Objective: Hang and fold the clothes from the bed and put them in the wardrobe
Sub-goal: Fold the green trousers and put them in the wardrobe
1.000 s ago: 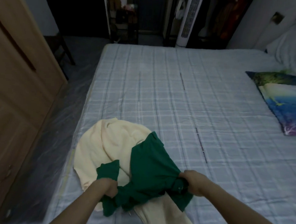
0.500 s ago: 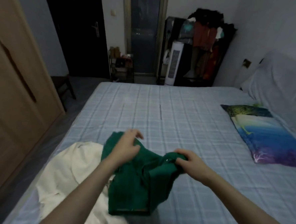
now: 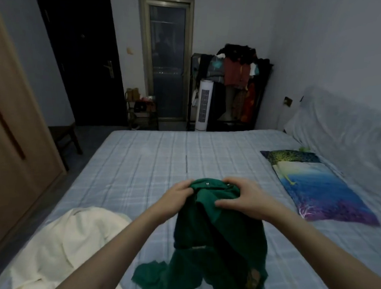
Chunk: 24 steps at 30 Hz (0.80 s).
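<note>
A dark green garment (image 3: 217, 237) hangs in the air over the checked bed (image 3: 150, 164), held up by its top edge, where two small snaps show. My left hand (image 3: 175, 197) pinches the left end of that edge. My right hand (image 3: 242, 196) grips the right end, fingers curled over the fabric. The garment's lower part trails down toward the sheet. A cream garment (image 3: 67, 248) lies crumpled on the bed's near left corner. The wooden wardrobe (image 3: 13, 144) stands along the left wall, doors closed.
A colourful pillow (image 3: 316, 187) lies on the bed's right side, before a covered headboard (image 3: 346, 131). At the far wall stand a clothes rack (image 3: 236, 80), a white tower fan (image 3: 203, 107) and a small shelf (image 3: 142, 112). A stool (image 3: 65, 134) sits beside the wardrobe.
Both hands lifted the green garment off the cream one and raised it, regripping along its top edge. My head tilted up, bringing the far wall into view.
</note>
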Tool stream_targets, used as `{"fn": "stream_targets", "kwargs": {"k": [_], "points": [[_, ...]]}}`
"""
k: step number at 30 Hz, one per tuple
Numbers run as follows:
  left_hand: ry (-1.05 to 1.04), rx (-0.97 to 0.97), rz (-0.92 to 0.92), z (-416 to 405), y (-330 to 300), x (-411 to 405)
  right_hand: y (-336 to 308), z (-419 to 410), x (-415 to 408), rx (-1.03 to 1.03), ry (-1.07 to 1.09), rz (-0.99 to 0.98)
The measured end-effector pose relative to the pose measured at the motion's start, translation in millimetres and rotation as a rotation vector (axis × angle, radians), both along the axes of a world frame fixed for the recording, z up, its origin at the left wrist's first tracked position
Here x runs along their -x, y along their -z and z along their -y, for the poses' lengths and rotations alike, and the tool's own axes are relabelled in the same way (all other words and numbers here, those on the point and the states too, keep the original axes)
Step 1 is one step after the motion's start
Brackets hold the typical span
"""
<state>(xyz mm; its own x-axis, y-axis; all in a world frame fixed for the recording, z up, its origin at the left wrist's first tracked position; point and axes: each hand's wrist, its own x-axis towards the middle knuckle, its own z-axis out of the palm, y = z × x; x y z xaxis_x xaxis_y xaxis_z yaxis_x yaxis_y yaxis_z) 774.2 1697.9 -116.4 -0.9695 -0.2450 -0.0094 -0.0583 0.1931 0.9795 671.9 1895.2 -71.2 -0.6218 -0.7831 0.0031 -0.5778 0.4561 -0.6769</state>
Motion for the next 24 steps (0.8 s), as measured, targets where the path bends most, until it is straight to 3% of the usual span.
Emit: {"fn": "stream_targets", "kwargs": {"k": [3,11,12,16,17,19,22,24], "points": [[-0.073,0.028,-0.047,3,-31,8,-25,-19,14,-0.093,-0.018,-0.119],[0.007,0.465,-0.117,13,-84,13,-55,-37,16,0.001,0.104,-0.239],[-0.011,0.529,-0.120,15,-85,15,-55,-35,16,0.053,0.132,-0.201],[-0.272,0.857,-0.112,20,-77,24,-54,-13,-1,0.297,0.175,0.302],[-0.386,0.822,-0.123,17,-70,23,-52,-6,-7,0.301,0.181,0.340],[-0.516,0.501,-0.178,-1,-51,13,-48,10,-17,0.319,0.212,0.403],[-0.387,-0.005,-0.129,-44,10,-14,-41,21,-25,0.360,0.269,0.497],[-0.243,-0.024,0.016,-68,56,-27,-39,19,-27,0.379,0.276,0.573]]}}
